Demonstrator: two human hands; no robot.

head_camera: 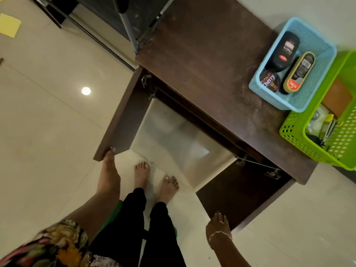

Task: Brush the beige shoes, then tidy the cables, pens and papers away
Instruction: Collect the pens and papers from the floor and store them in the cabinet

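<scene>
Two cabinet doors stand open. Far left, a yellow paper (8, 25) lies on the floor, well apart from both hands. The left hand (108, 170) holds the left door (123, 114) by its corner, fingers hooked over the edge. The cabinet interior (173, 132) is blurred, and no beige shoes are visible. The right hand (218, 223) touches the right door (240, 191), fingers straight. On the tabletop (202, 54), a blue basket (300, 100) of polish lies nearer the right hand.

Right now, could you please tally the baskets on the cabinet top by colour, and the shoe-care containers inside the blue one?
Blue basket: 1
Green basket: 1
Shoe-care containers: 3
Total: 5
</scene>
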